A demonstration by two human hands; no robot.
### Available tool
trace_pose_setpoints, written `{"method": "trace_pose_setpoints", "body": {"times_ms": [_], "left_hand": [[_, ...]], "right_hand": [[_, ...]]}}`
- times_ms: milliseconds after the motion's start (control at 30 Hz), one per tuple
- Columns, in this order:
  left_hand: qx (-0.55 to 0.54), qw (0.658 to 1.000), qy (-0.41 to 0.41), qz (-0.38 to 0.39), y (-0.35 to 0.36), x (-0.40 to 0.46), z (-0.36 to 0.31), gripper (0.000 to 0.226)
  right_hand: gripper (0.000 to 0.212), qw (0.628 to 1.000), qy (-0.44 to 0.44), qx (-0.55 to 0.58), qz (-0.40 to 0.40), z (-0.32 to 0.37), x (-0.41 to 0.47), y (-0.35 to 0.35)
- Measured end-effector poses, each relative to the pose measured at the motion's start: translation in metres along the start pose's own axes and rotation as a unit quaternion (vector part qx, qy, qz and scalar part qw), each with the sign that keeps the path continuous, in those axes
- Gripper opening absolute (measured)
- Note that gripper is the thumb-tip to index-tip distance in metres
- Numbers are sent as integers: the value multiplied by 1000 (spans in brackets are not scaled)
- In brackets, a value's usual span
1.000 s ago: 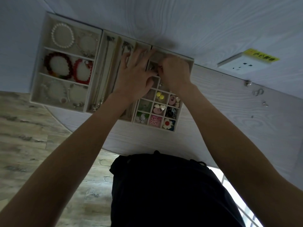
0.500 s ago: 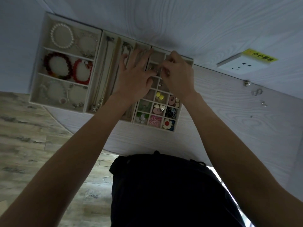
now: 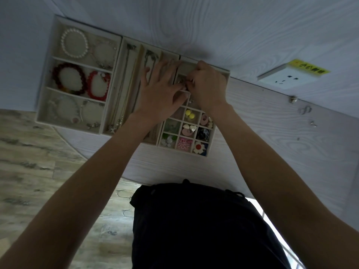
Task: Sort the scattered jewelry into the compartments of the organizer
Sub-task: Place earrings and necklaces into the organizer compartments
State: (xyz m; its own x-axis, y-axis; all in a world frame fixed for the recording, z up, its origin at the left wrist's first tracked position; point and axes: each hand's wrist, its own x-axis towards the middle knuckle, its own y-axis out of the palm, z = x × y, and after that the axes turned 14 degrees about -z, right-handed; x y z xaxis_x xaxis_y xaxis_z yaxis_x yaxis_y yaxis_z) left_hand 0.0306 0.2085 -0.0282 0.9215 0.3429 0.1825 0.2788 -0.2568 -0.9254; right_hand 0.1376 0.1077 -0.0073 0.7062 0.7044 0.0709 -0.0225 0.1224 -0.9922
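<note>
Both hands at the organizer's far small compartments

The right hand [image 3: 208, 88] curls, pinching something tiny, unclear what; just left, the left hand [image 3: 159, 92] lies flat, fingers spread, on the organizer [image 3: 108, 121]. Loose jewelry [image 3: 305, 110] sits well right.

Matt fabric trays, glossy beads, pale wood grain

The organizer [image 3: 175, 150] looks lined in matt cream cloth; the pearl bracelet [image 3: 74, 43] and red bead bracelet [image 3: 98, 85] shine smooth, the white table [image 3: 272, 133] shows printed wood grain, the socket [image 3: 281, 79] smooth plastic.
</note>
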Motion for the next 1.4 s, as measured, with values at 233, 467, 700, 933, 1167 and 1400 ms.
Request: {"method": "trace_pose_setpoints", "body": {"times_ms": [233,467,700,933,1167,1400], "left_hand": [[0,1000,1,10,0,1,2,56],[21,999,29,-6,-4,2,2,54],[42,997,57,-27,-3,3,0,45],[26,997,45,-50,-13,0,-2,37],[-99,993,54,-38,-21,-18,-71,36],[45,990,101,92,11,-22,-127,71]], "right_hand": [[39,981,157,103,-41,6,-1,2],[16,964,214,154,-34,3,-3,0],[13,963,222,148,-25,3,-2,0],[12,947,247,199,-55,-2,-13,-9],[16,946,209,178,-174,-71,-104,-38],[30,941,296,78,-147,-194,-165,-36]]}}
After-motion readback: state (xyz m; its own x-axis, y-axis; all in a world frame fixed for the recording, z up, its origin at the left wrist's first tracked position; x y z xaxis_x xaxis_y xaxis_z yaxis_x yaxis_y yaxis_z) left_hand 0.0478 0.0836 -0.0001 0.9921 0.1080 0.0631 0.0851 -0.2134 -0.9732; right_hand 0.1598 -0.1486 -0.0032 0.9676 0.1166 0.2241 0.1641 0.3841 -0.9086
